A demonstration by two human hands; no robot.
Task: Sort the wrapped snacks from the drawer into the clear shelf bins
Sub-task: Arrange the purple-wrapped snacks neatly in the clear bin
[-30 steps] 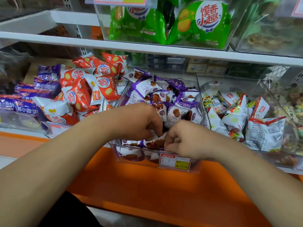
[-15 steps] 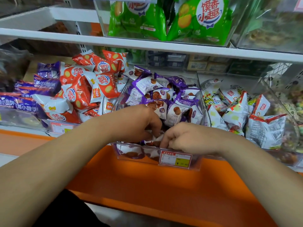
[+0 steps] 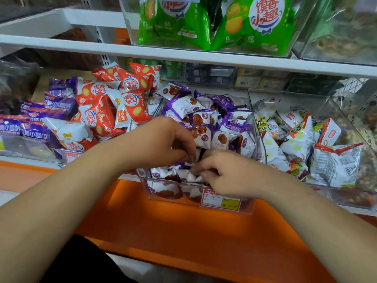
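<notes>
At the front lip of the middle clear bin [image 3: 247, 208], both hands meet over the purple-and-white snacks [image 3: 204, 117].

Obs. 1: The right hand [image 3: 230, 176] enters from 4 o'clock. Its fingers [image 3: 201, 170] are curled and pressed together, their tips pinching the near edge of the front packet [image 3: 183, 174], a white wrapper lying just inside the bin's front wall.

Obs. 2: The left hand [image 3: 163, 144] enters from 8 o'clock, knuckles up, fingers bent down together into the wrappers. Its tips sit just at 11 o'clock of the right fingertips, almost touching them. We cannot tell whether they grip anything; the tips are hidden among the foil.

Obs. 3: From the right fingertips the front packet extends toward 9 o'clock, its long axis roughly 3-to-9, parallel to the front wall. The main heap of the same snacks rises at 12 o'clock, further back.

Judgement: The right hand is nearer and already has the edge. We judge the coming move is a tuck or push toward 12 o'clock, with the left hand steadying.

Risk: The packet sits close to the low front wall above the price label [image 3: 221, 201]; a pull toward 6 o'clock could tip it onto the orange ledge [image 3: 183, 231].
</notes>
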